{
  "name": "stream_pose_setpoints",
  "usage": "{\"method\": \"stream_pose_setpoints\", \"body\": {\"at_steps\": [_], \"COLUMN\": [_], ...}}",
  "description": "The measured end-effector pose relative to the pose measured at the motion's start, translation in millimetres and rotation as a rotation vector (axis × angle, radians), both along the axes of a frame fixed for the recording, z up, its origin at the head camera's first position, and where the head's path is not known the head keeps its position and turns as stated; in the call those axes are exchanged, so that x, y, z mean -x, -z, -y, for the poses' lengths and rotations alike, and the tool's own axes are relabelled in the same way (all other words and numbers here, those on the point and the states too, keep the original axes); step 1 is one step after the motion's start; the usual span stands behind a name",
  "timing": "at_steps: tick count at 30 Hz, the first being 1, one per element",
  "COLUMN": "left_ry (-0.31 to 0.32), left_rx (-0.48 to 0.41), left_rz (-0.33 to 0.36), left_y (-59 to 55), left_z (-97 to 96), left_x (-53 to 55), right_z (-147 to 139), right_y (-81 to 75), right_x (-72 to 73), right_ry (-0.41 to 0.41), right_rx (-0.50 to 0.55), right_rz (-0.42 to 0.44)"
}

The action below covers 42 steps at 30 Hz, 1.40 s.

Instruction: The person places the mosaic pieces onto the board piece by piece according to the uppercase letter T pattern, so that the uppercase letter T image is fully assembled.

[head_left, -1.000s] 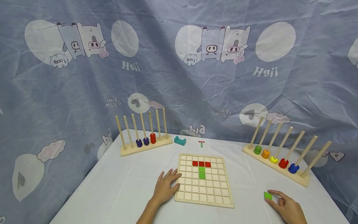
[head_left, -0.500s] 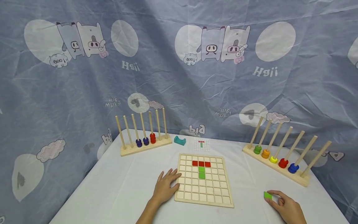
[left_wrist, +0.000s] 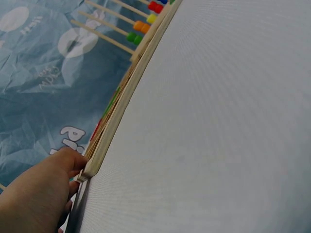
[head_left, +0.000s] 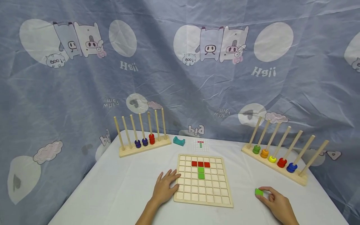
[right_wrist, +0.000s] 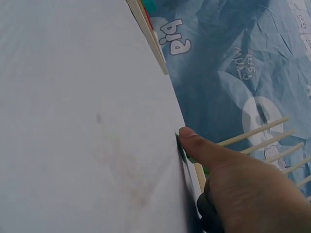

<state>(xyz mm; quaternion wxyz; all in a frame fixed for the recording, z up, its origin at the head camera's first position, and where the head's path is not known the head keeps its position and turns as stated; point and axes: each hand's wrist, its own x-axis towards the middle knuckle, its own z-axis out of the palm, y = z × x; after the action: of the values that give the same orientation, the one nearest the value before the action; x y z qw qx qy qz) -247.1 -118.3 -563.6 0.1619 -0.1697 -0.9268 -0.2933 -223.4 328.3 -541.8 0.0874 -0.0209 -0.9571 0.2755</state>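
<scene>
A wooden grid board (head_left: 209, 189) lies on the white table in the head view. Three red tiles (head_left: 200, 164) form a row on it, and two green tiles (head_left: 201, 175) run down from the middle one. My left hand (head_left: 164, 189) rests against the board's left edge, its fingers spread; the left wrist view has the thumb (left_wrist: 72, 158) at the board's corner. To the right of the board, my right hand (head_left: 277, 201) pinches another green tile (head_left: 258, 192) between thumb and finger. In the right wrist view the hand (right_wrist: 243, 187) hides most of that tile.
Behind the board lie a small pattern card (head_left: 205, 149) and a teal curved block (head_left: 179, 142). A peg rack with purple and red beads (head_left: 166, 142) stands back left, a second rack with coloured beads (head_left: 302, 179) at right. A patterned cloth hangs behind.
My right hand has moved a little left, toward the board, with the green tile in its pinch. The left hand stays at the board's edge. The head view has shifted slightly.
</scene>
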Motion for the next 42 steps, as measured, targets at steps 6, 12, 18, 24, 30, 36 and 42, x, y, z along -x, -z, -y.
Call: {"method": "stream_pose_setpoints", "body": {"at_steps": [6, 12, 18, 24, 30, 36, 42], "left_ry": [0.004, 0.007, 0.001, 0.007, 0.006, 0.002, -0.001], "left_rx": [0.000, -0.005, 0.006, -0.008, -0.002, 0.003, 0.001], "left_rz": [-0.007, -0.021, 0.001, 0.001, -0.003, -0.031, -0.039], "left_y": [-1.0, -0.7, -0.5, -2.7, -2.3, -0.8, -0.6], "left_z": [-0.2, -0.3, -0.2, -1.2, -1.8, -1.4, -0.9], "left_x": [0.2, 0.3, 0.6, -1.2, -0.8, 0.3, 0.2], "right_z": [29.4, 61.5, 98.8, 135.5, 160.7, 175.5, 183.4], "right_y": [1.9, 1.2, -1.4, -3.5, -4.5, -6.4, -5.3], "right_x": [9.2, 18.5, 24.4, 30.0, 33.7, 38.0, 41.5], "right_ry": [-0.050, -0.116, -0.202, -0.315, -0.377, -0.412, -0.420], "right_rx": [0.034, 0.084, 0.129, 0.175, 0.188, 0.196, 0.198], "right_rz": [-0.061, -0.129, -0.150, -0.161, -0.166, -0.193, -0.215]}}
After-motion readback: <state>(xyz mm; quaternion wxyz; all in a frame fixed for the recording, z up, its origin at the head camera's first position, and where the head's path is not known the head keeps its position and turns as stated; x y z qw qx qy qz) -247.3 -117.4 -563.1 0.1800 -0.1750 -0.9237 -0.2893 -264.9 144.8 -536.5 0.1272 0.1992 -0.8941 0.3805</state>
